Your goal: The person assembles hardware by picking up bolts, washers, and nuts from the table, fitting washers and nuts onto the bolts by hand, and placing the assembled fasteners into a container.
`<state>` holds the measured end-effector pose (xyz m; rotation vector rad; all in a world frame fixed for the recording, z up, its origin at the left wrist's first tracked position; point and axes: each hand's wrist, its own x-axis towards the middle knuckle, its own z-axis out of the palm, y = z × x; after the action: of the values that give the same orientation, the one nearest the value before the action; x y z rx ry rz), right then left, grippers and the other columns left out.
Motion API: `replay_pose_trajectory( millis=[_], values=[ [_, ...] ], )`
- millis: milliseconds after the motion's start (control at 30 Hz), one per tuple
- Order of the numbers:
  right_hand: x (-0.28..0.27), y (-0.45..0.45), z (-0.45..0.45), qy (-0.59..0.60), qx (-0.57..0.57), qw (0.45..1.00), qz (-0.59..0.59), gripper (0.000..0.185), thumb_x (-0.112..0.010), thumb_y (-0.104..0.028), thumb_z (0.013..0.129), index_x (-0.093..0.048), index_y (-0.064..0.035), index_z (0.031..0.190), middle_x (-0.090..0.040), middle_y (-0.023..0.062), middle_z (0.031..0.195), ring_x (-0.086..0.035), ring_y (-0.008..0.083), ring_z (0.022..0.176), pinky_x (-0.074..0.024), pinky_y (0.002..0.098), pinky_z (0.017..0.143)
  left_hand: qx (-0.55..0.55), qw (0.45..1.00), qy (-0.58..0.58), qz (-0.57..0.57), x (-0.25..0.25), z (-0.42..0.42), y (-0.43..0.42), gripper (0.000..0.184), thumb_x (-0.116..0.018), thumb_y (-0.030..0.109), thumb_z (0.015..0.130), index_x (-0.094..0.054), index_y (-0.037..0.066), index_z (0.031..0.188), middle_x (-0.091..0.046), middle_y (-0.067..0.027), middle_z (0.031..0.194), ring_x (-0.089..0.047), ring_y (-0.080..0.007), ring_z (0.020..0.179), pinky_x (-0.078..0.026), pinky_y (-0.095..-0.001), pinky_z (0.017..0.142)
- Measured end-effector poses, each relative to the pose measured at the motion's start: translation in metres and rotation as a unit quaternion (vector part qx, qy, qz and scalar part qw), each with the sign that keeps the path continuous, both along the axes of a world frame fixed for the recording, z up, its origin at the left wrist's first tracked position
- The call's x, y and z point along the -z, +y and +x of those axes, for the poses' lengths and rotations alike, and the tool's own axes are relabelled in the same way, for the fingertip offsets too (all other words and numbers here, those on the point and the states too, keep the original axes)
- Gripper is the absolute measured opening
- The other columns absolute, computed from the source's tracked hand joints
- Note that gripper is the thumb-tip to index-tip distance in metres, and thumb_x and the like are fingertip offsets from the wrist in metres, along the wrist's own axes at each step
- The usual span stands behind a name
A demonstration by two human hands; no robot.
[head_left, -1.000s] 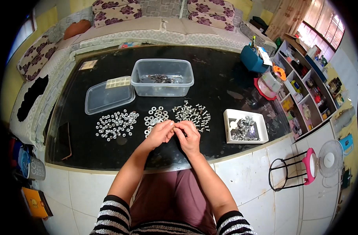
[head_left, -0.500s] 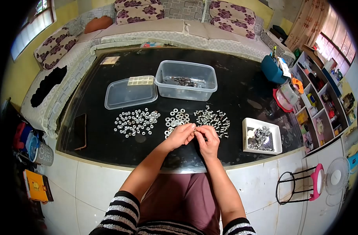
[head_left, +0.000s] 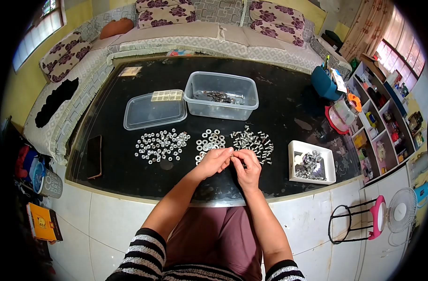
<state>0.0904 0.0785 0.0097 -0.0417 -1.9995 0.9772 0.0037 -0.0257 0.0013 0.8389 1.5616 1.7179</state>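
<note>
Above the near side of the black table (head_left: 279, 105), my left hand (head_left: 213, 162) and my right hand (head_left: 246, 169) meet, fingertips pinched together around a tiny piece that is mostly hidden. Just beyond my left hand lies a cluster of flat metal washers (head_left: 214, 139), partly covered by it. A heap of short metal bolts (head_left: 252, 142) spreads behind my right hand. Farther left are many loose nuts (head_left: 162, 144). To the right, a white box (head_left: 311, 179) holds several shiny metal pieces (head_left: 311, 164), which look like assembled bolts.
A clear plastic tub (head_left: 221, 111) with dark metal parts inside stands behind the piles, its lid (head_left: 148, 114) lying beside it. A phone (head_left: 95, 157) rests at the table's left. A jug (head_left: 343, 114) and a teal holder (head_left: 324, 84) stand at the right edge.
Both hands stay together, their fingers shifting only slightly around the tiny piece. The whole view has drifted a little; the piles and boxes look unchanged.
</note>
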Motion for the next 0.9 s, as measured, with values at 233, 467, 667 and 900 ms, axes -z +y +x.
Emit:
replay_pose_trajectory(
  millis=[233, 467, 667, 900],
  values=[
    [0.000, 0.000, 0.001, 0.000, -0.006, 1.000, 0.007, 0.011, -0.062, -0.001, 0.069, -0.059, -0.0007, 0.080, -0.056, 0.0095, 0.078, -0.055, 0.0202, 0.070, -0.0443, 0.0268, 0.060, -0.011, 0.998, -0.016, -0.052, -0.005, 0.001, -0.001, 0.040, -0.033, 0.038, 0.090, -0.045, 0.006, 0.069, -0.040, 0.0002, 0.051, -0.036, -0.0048, 0.042, -0.030, -0.0178, 0.040],
    [-0.004, 0.000, 0.002, -0.003, 0.006, 1.000, -0.003, 0.011, -0.062, -0.002, 0.070, -0.059, -0.0003, 0.081, -0.055, 0.0100, 0.080, -0.055, 0.0204, 0.068, -0.0448, 0.0264, 0.059, -0.001, 0.999, 0.005, 0.038, -0.010, 0.005, 0.000, 0.030, -0.038, 0.033, 0.089, -0.045, 0.007, 0.074, -0.043, 0.0008, 0.055, -0.039, -0.0040, 0.047, -0.030, -0.0165, 0.042],
    [-0.002, -0.001, 0.001, -0.013, 0.000, 1.000, -0.006, 0.010, -0.061, -0.001, 0.070, -0.058, -0.0006, 0.080, -0.056, 0.0089, 0.079, -0.054, 0.0193, 0.070, -0.0437, 0.0259, 0.061, 0.011, 0.999, 0.007, -0.037, -0.001, -0.001, -0.002, 0.034, -0.035, 0.035, 0.089, -0.046, 0.007, 0.074, -0.043, 0.0003, 0.055, -0.039, -0.0044, 0.045, -0.030, -0.0168, 0.040],
    [-0.002, 0.000, 0.002, -0.011, 0.002, 1.000, -0.014, 0.009, -0.060, -0.001, 0.071, -0.058, 0.0000, 0.080, -0.055, 0.0091, 0.079, -0.054, 0.0187, 0.070, -0.0436, 0.0255, 0.061, -0.005, 1.000, -0.014, 0.022, -0.008, 0.002, -0.001, 0.031, -0.036, 0.034, 0.089, -0.046, 0.006, 0.081, -0.044, 0.0005, 0.058, -0.039, -0.0044, 0.045, -0.030, -0.0166, 0.040]
  ],
)
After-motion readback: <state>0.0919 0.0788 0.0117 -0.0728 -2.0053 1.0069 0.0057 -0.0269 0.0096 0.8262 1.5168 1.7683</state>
